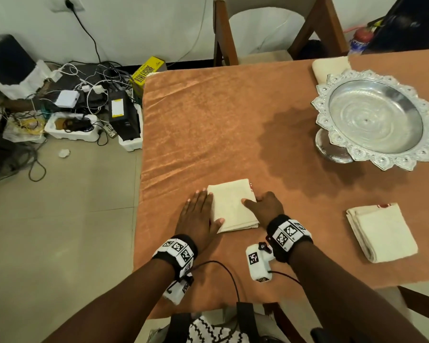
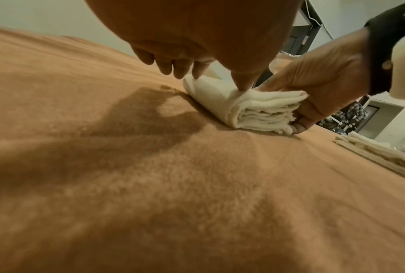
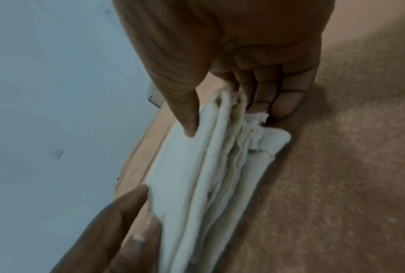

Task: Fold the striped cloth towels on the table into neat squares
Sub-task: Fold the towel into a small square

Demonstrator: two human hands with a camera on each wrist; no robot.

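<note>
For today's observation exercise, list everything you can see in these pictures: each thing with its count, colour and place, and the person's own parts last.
Folded towel between the hands: one, cream, near table edge.
Folded towel: one, cream, to the right.
Third towel: one, cream, behind the tray.
Footed tray: one, silver, far right.
Tablecloth: one, orange-brown, covering the table.
Chair: one, brown wood, beyond the table.
Cables and boxes: many, mixed colours, floor left.
Left hand: flat at the towel's left edge.
Right hand: thumb on top, fingers at the right edge.
</note>
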